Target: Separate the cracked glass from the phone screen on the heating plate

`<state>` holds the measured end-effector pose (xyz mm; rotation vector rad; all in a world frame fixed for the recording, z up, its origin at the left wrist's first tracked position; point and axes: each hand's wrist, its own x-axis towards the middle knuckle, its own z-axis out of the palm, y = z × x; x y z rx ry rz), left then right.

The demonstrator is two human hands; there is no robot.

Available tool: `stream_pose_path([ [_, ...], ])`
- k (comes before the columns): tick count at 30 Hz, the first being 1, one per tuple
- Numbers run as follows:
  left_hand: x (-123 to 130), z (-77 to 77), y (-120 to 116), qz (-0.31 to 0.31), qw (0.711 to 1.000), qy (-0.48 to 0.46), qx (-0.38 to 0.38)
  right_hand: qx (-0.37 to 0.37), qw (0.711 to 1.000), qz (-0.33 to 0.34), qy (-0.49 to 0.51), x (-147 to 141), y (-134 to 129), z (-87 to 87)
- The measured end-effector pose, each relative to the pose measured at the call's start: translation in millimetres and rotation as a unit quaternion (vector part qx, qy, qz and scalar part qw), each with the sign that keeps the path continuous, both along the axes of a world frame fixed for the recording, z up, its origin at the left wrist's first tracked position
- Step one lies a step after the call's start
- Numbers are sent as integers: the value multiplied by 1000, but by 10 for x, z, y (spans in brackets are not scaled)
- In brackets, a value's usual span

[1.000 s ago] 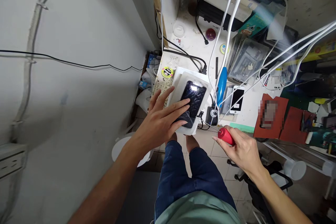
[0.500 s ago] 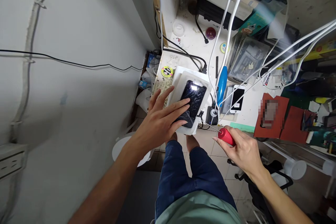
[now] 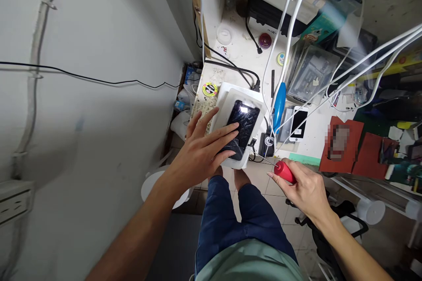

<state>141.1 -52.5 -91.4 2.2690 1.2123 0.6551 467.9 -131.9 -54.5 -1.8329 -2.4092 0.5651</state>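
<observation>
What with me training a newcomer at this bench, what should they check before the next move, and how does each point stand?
1. Dark phone held down: ok, fingers of the left hand lie across it.
2. Red-handled tool gripped: ok, the right hand has it by the handle.
3. Tool tip at the right spot: cannot tell, too small by the phone's edge.
4. Screen undamaged: cannot tell, with glare and pale streaks on it.
5. White cables clear of the tool: cannot tell, they hang close in this view.
</observation>
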Motion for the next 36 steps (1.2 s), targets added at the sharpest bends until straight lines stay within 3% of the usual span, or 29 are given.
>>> stream_pose_path([
  [22, -3, -1, -3, 6, 1000, -2, -3, 7, 1000, -7, -12, -33, -3, 81],
  [36, -4, -14, -8, 3, 1000, 8, 2, 18, 999, 18, -20, -94, 61, 12],
])
